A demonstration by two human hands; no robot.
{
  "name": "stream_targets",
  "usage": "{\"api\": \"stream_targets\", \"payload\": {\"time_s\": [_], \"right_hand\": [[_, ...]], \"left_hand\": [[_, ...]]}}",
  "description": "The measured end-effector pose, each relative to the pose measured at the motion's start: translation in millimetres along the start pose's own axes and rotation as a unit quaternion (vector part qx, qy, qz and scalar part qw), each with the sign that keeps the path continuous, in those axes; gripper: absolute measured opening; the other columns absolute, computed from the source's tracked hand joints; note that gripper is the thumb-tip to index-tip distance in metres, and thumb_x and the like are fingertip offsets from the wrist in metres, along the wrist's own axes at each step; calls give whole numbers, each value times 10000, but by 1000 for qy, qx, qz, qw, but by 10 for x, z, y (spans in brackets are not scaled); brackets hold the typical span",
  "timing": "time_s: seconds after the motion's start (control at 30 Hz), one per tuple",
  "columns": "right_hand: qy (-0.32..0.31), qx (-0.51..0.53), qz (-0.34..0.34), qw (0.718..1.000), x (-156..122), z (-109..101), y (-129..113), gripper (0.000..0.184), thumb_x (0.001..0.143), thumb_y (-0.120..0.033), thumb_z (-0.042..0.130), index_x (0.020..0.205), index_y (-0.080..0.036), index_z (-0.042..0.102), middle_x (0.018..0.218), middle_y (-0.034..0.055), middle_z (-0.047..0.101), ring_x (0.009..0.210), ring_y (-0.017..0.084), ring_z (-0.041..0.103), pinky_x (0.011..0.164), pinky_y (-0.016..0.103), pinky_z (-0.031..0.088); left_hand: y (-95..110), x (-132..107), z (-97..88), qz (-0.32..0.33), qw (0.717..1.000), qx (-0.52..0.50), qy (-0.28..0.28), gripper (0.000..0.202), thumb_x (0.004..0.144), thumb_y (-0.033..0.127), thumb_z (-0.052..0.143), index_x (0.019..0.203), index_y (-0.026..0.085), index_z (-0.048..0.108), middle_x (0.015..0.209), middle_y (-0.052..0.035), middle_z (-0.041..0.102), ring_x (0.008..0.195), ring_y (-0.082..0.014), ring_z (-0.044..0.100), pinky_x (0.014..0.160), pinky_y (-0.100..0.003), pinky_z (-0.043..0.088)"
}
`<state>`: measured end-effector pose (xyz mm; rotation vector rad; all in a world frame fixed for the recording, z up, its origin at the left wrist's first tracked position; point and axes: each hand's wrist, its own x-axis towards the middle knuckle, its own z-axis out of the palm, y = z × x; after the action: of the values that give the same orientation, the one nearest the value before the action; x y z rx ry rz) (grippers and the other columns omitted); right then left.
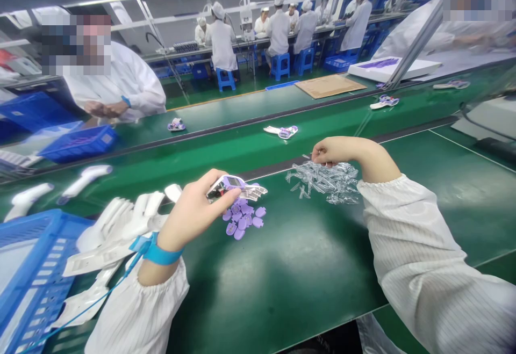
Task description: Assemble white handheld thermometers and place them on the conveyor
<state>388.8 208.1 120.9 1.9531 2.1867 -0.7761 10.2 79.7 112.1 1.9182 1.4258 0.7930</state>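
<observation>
My left hand [201, 206] is closed around a white and purple handheld device half [234, 183], with a small grey screen and inner parts showing. Just below it lie several small purple plastic pieces [242, 219] in a loose heap. A blue wrist strap [163, 252] with a cord circles my left wrist. Over on the right, the fingertips of my right hand [332, 151] are pinched together at the back edge of a pile of small clear plastic pieces [326, 179]. Whatever sits between those fingertips is too small to make out.
White shell halves [116, 225] lie stacked by a blue crate [40, 279] at left. Beyond the bench, a green conveyor [226, 147] carries open device halves [282, 131] and closed white devices [86, 179]. A co-worker [116, 80] sits across the line.
</observation>
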Motion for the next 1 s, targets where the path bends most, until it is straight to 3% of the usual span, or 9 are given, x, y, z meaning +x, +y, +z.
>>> {"api": "stream_targets", "payload": {"time_s": [0.07, 0.23, 0.37, 0.5, 0.63, 0.73, 0.87, 1.0], "right_hand": [[-36, 14, 12, 999, 15, 2, 10, 76, 902, -291, 694, 863, -226, 697, 796, 63, 729, 732, 229, 674, 682, 353, 476], [-11, -23, -3, 1000, 33, -16, 33, 408, 970, -482, 667, 666, -227, 575, 684, 16, 551, 609, 176, 486, 653, 365, 344], [-3, -29, -4, 1000, 49, -21, 57, 421, 969, -509, 667, 686, -229, 532, 675, -7, 495, 586, 152, 401, 627, 358, 283], [17, -28, -12, 999, 65, -4, 72, 194, 820, -285, 767, 849, -232, 582, 780, -1, 606, 620, 157, 463, 603, 345, 308], [39, -17, -15, 999, 58, -9, 71, 345, 779, -189, 698, 1115, -236, 638, 1008, 43, 726, 743, 202, 613, 626, 338, 391], [43, 24, -25, 998, 43, -42, 77, 345, 799, -235, 694, 1143, -238, 679, 1097, 65, 781, 901, 249, 717, 708, 343, 478], [59, 40, -51, 996, -11, -46, 79, 176, 873, -358, 690, 996, -234, 715, 864, 47, 781, 827, 245, 734, 706, 339, 484], [158, 21, -88, 983, -287, 14, 58, 345, 955, -571, 625, 939, -240, 721, 692, 15, 686, 651, 208, 633, 641, 336, 432]], "left_hand": [[-1, -1, 1, -1, 1000, -2, 0, 404, 987, 619, 711, 1131, 241, 718, 905, 3, 790, 667, -165, 709, 699, -302, 546], [1, -1, 5, 2, 1000, 0, 1, 417, 985, 621, 708, 1131, 231, 722, 903, -9, 790, 674, -178, 717, 698, -309, 553], [0, 4, 9, 3, 1000, 0, 2, 417, 986, 621, 706, 1128, 229, 722, 901, -11, 788, 670, -178, 716, 696, -310, 555], [-6, 5, 10, 2, 1000, 1, 0, 410, 989, 620, 705, 1125, 234, 721, 914, -11, 790, 678, -175, 716, 694, -305, 554], [-10, 9, 7, 0, 1000, 0, 0, 412, 986, 623, 708, 1127, 236, 719, 908, -9, 784, 684, -179, 716, 699, -307, 558], [-4, 20, 0, 0, 1000, 0, 1, 398, 985, 610, 715, 1123, 236, 719, 897, -6, 778, 677, -172, 709, 690, -301, 554], [-34, -41, 14, -9, 999, -35, 11, 388, 978, 579, 734, 1120, 219, 708, 804, 3, 743, 639, -165, 683, 658, -291, 547], [-226, -346, 82, -58, 981, -184, 19, 413, 991, 565, 716, 1147, 187, 658, 630, 24, 668, 565, -172, 640, 583, -277, 518]]}}
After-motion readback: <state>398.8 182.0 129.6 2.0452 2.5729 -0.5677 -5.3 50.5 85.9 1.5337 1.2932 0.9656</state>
